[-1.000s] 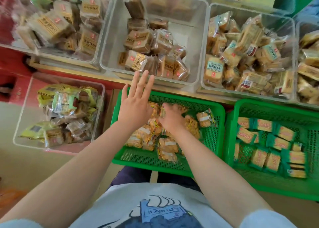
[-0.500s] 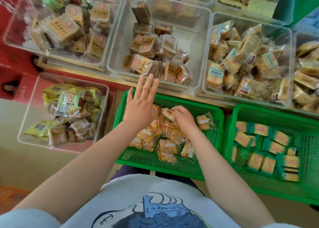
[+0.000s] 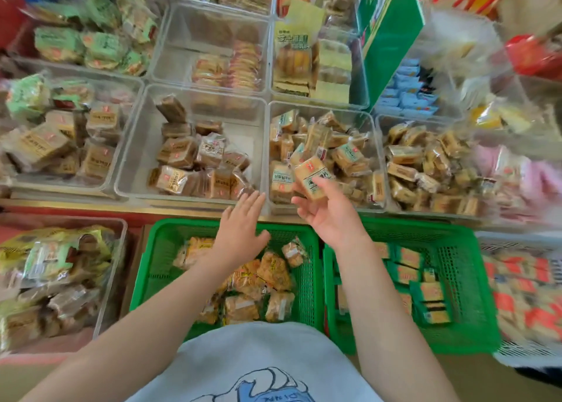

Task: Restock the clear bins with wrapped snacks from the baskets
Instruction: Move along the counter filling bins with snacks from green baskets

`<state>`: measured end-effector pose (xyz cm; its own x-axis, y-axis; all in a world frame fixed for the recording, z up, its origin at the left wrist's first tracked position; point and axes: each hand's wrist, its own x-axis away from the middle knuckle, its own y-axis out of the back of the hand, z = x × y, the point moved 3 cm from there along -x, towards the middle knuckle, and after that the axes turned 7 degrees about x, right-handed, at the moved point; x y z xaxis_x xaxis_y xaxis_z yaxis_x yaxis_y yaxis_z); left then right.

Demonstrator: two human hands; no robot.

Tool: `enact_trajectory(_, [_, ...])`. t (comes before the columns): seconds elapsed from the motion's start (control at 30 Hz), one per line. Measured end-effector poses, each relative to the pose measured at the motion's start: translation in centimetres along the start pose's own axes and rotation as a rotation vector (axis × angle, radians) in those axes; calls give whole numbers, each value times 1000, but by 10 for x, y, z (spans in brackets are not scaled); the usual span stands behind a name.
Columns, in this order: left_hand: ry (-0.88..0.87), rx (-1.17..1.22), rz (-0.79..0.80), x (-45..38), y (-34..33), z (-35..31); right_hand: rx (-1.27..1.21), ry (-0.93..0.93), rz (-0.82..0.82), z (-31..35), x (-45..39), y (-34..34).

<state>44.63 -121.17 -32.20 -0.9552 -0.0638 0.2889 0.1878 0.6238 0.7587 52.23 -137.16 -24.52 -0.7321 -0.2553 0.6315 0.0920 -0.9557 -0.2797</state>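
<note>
Wrapped snacks [image 3: 248, 283] lie in a heap in the left green basket [image 3: 152, 261], which stands just below the row of clear bins. In the head view, one more snack packet [image 3: 310, 175] is at the fingertips of the right hand [image 3: 330, 211], over the front edge of the clear bin [image 3: 377, 158] that is full of similar beige packets. The packet has a small red mark at its top corner and dark characters on a pale label, but they are too blurred to read. The hand is palm up with fingers loosely spread — whether they pinch the packet or it has left them, I cannot tell.

The left hand [image 3: 240, 228] is flat and open, fingers straight and together. It holds nothing and hovers over the far rim of the left green basket, its fingertips near the front wall of the middle clear bin [image 3: 133, 146]. This bin holds brown packets with dark writing, also not readable, and much of its floor at the back is bare.

The right green basket [image 3: 462, 274] touches the left one side by side and holds flat packets with green edges. A tall green box [image 3: 386, 36] stands behind the bins. On the shirt [image 3: 258, 368] a blue print shows — its letters are upside down and not clear.
</note>
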Motion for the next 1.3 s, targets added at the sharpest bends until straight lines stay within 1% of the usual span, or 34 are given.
enact_trajectory(0.07, [-6,-11,26,-7,-6,-13,133,55,-171,23,-9,18])
enact_trajectory(0.13, [10,-10,44,-13,-9,-22,320,191,-351,52,-23,35])
enact_trajectory(0.2, [39,-21,63,-18,-12,-26,665,399,-485,84,-42,43])
enact_trajectory(0.23, [52,-45,73,-21,-15,-26,878,486,-509,98,-53,44])
enact_trajectory(0.27, [61,-80,81,-22,-17,-26,1081,524,-501,106,-66,44])
enact_trajectory(0.3, [67,-117,84,-22,-20,-25,1237,514,-459,110,-78,44])
enact_trajectory(0.33, [70,-145,83,-22,-22,-24,1330,480,-397,109,-90,46])
enact_trajectory(0.37, [72,-160,77,-22,-24,-23,1366,441,-331,106,-101,49])
enact_trajectory(0.43, [72,-168,64,-23,-26,-22,1398,384,-234,94,-113,57])
enact_trajectory(0.5, [81,-172,70,-23,-27,-22,1452,395,-206,82,-115,62])
enact_trajectory(0.6, [96,-171,90,-24,-27,-24,1443,511,-257,67,-108,61])
enact_trajectory(0.7, [88,-113,109,-24,-23,-27,1356,717,-336,48,-85,50])
enact_trajectory(0.77, [87,-26,129,-24,-13,-30,1274,803,-288,29,-65,38])
enact_trajectory(0.83, [94,97,117,-22,5,-36,1212,735,-138,3,-45,27])
enact_trajectory(0.9, [95,176,45,-18,26,-38,1196,557,11,-30,-31,21])
enact_trajectory(0.97, [97,212,-14,-8,45,-31,1195,355,97,-68,-22,19])
enact_trajectory(1.03, [91,204,-17,7,57,-11,1207,209,133,-106,-14,12])
enact_trajectory(1.1, [113,191,5,24,65,20,1217,138,145,-138,-7,-6])
enact_trajectory(1.2, [179,230,21,51,84,86,1197,116,150,-172,-7,-60])
enact_trajectory(1.3, [231,294,30,85,109,167,1218,109,154,-199,-11,-136])
